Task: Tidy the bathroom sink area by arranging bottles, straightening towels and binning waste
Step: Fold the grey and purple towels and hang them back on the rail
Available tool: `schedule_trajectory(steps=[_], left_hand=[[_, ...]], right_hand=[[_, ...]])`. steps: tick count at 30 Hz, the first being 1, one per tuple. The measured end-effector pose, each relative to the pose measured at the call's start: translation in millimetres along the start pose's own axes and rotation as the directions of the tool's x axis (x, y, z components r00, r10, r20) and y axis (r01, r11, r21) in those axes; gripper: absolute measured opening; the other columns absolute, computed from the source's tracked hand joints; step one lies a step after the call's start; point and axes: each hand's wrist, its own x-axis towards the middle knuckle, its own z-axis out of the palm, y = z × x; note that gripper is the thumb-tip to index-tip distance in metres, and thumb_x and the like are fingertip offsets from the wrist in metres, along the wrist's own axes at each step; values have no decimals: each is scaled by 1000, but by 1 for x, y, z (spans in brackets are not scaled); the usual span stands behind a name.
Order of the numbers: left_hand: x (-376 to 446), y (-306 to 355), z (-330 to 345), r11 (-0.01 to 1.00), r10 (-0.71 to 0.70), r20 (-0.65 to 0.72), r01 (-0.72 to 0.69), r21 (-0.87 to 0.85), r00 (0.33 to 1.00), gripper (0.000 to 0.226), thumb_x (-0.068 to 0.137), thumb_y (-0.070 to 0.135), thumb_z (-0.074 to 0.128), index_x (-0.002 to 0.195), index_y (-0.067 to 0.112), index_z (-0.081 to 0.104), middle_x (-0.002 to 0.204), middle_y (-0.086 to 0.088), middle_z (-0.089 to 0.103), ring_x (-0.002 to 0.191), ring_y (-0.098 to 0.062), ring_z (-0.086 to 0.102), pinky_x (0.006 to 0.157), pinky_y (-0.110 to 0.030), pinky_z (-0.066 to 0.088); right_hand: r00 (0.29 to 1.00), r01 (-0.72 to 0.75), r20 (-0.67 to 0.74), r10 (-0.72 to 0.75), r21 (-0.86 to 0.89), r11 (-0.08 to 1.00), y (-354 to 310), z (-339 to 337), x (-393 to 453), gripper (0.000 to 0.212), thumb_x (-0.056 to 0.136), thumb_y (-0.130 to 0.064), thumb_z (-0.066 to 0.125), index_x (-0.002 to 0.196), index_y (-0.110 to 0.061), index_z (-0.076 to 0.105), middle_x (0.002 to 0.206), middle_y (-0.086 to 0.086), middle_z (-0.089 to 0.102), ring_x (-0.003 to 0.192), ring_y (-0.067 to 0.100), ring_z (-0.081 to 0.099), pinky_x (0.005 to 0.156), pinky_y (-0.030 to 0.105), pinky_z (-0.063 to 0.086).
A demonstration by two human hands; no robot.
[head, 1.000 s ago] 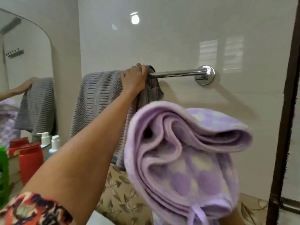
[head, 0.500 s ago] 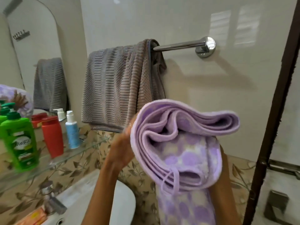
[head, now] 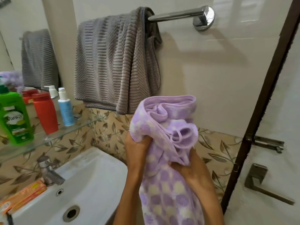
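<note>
Both hands (head: pixel 138 148) grip purple towel (head: pixel 164 127) below grey towel (head: pixel 112 62), beside sink (head: pixel 90 172).

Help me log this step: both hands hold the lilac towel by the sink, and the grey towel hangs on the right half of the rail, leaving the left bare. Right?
Not quite. In the head view the grey towel hangs on the left part of the rail; the right end is bare. Both the left hand and right hand do hold the lilac towel by the sink.
</note>
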Motion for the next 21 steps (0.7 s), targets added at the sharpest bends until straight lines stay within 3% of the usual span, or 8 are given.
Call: schedule_trajectory(steps=[2, 5, 7, 10, 12, 15, 19, 21], left_hand=[[-5, 1, -1, 985, -86, -29, 80, -150, 996, 39, 64, 37, 66, 96, 16, 62, 96, 1, 64, 76, -2, 59, 67, -8, 46], [-11, -5, 1, 948, -217, 11, 213, -237, 976, 44, 65, 28, 55, 100, 2, 62, 92, -20, 61, 73, -7, 58, 59, -8, 46], [-16, -8, 3, 922, -309, 69, 317, -223, 948, 52, 71, 23, 50, 113, -7, 52, 95, -17, 57, 88, -19, 51, 77, -21, 48], [-24, -10, 6, 909, -320, 115, 339, -241, 940, 43, 66, 28, 47, 105, 13, 51, 97, -6, 55, 97, -22, 52, 95, -45, 43], [-26, -10, 8, 899, -320, 133, 345, -272, 938, 35, 65, 24, 52, 99, 15, 54, 93, -5, 58, 87, -19, 57, 88, -42, 48], [-26, -12, 8, 884, -330, 85, 339, -322, 940, 22, 72, 13, 67, 94, 14, 66, 86, 0, 66, 67, -7, 60, 64, -26, 52], [-31, -13, 5, 872, -363, 31, 351, -341, 931, 16, 82, 9, 58, 89, 22, 66, 84, 4, 68, 71, -8, 63, 67, -25, 52], [-32, -14, 2, 868, -381, 17, 364, -338, 924, 15, 82, 11, 57, 86, 21, 67, 79, 5, 68, 64, -4, 63, 60, -23, 51]], right_hand=[[998, 7, 60, -13, 98, 995, 3, -7, -4, 56, 70, -37, 78, 118, -42, 51, 109, -19, 62, 99, 4, 59, 81, 23, 46], [995, 90, 17, -95, 206, 974, 3, -21, -8, 37, 70, -36, 73, 105, -40, 59, 110, -17, 63, 102, 0, 59, 78, 16, 48], [978, 207, -55, -201, 178, 962, -1, -31, -10, 38, 71, -28, 74, 105, -38, 60, 116, -15, 57, 105, -7, 53, 84, 16, 46], [937, 347, -65, -344, 48, 937, -8, -35, -16, 41, 69, -23, 77, 102, -41, 62, 122, -11, 48, 108, -18, 43, 85, 4, 41], [903, 420, -110, -416, 12, 908, -11, -32, -20, 34, 68, -29, 76, 97, -41, 64, 128, -11, 43, 115, -19, 38, 87, -1, 37], [822, 486, -287, -491, -95, 869, -12, -23, -23, 25, 72, -27, 73, 88, -44, 63, 133, -13, 40, 128, 5, 37, 100, 16, 38], [713, 525, -404, -573, -233, 818, -17, -13, -25, 15, 73, -32, 68, 84, -40, 61, 114, -14, 49, 110, 13, 50, 90, 11, 40], [721, 545, -379, -579, -205, 813, -15, -8, -24, 10, 74, -27, 70, 81, -26, 64, 106, -7, 58, 104, 10, 55, 89, 6, 39]])
